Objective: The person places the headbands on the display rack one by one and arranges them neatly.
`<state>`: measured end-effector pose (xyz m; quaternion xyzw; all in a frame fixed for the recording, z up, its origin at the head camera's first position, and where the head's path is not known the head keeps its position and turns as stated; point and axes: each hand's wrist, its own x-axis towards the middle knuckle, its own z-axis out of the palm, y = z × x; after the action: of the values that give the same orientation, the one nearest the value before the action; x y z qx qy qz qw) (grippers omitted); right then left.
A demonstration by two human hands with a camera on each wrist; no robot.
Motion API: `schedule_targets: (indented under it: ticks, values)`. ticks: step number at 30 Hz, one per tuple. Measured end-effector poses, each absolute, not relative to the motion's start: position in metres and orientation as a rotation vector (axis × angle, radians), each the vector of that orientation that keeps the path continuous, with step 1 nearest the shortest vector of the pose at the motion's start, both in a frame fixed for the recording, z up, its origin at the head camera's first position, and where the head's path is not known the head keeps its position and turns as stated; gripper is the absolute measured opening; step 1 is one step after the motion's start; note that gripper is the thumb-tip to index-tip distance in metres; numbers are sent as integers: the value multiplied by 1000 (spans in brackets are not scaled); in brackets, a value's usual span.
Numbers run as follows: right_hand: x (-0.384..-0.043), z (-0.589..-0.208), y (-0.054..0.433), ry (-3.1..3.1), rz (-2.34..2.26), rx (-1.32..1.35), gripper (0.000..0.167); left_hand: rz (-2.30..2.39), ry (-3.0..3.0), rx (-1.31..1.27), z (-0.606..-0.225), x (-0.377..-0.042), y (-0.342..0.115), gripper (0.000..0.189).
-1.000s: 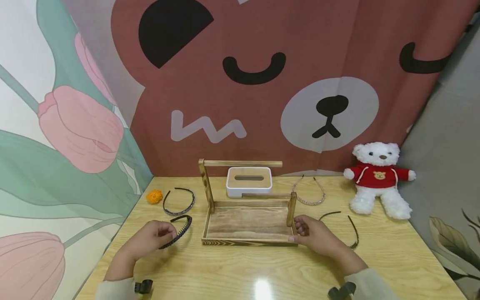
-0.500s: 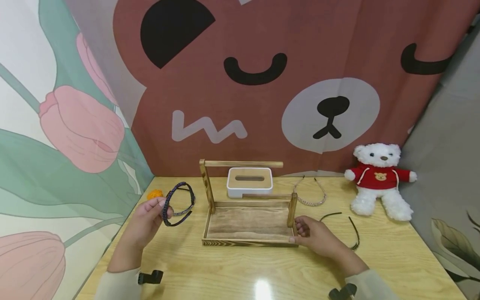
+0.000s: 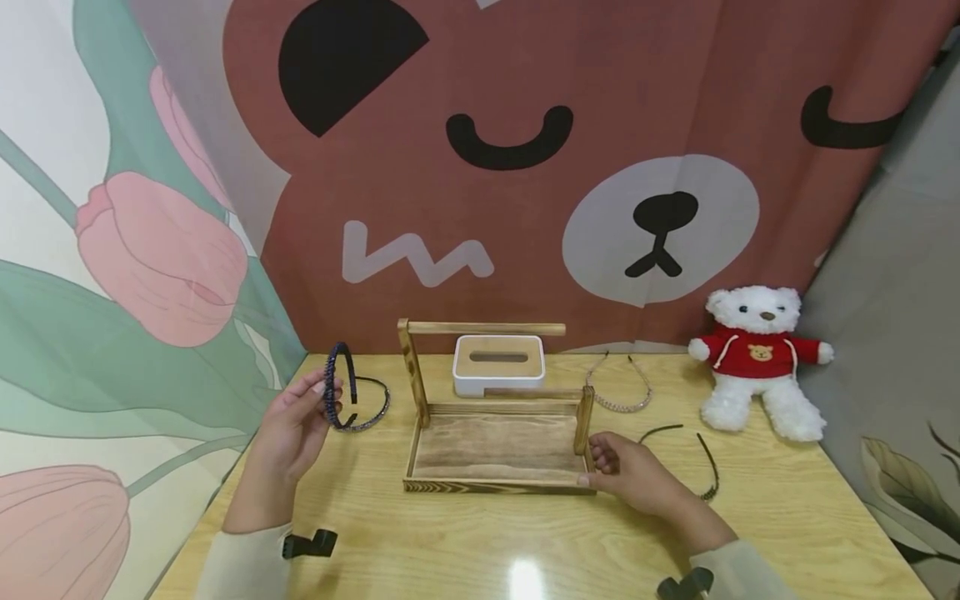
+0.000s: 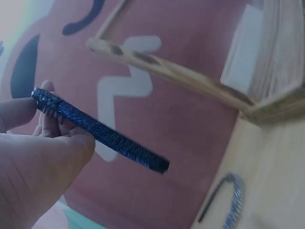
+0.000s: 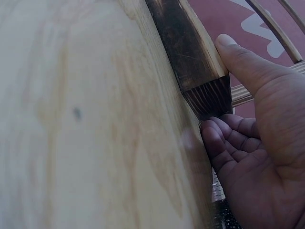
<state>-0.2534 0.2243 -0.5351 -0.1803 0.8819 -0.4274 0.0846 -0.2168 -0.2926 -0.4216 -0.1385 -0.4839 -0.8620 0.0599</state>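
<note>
My left hand (image 3: 288, 433) pinches a dark blue, beaded headband (image 4: 107, 133) between thumb and fingers. It is lifted over the left of the table, its ends to the right in the head view. A second headband (image 3: 387, 406), dark with a glittery curve, lies on the table behind it, partly covered in the head view. At the centre stands a wooden carrier tray (image 3: 498, 485) with upright posts and raised bars. My right hand (image 3: 630, 475) grips its front right corner, thumb on the front edge and fingers curled at the side.
A white tissue box (image 3: 498, 386) with a wooden top stands behind the carrier. Right of it lie a pale beaded headband (image 3: 624, 407) and a thin dark headband (image 3: 709, 467). A white teddy bear (image 3: 757, 354) in a red hoodie sits at the back right.
My left hand has lifted the dark headband upward and turned it upright, moving back over the second headband. The orange fluffy thing is now hidden behind this hand. The right hand stays put.
</note>
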Motion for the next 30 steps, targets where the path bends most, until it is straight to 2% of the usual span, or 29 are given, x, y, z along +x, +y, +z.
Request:
schedule_targets:
  ticks: [10, 16, 23, 30]
  values:
    - [-255, -535, 226, 2627, -1266, -519, 74, -2514, -1191, -556, -356, -212, -256, 25]
    - [-255, -537, 226, 2604, -1281, -541, 75, -2548, -1119, -727, -326, -210, -231, 24]
    - [-253, -537, 227, 2606, -1279, -548, 74, -2569, -1162, -784, -308, -221, -198, 22]
    - [-253, -536, 226, 2611, -1283, -568, 73, -2574, -1285, -615, -310, -237, -172, 21]
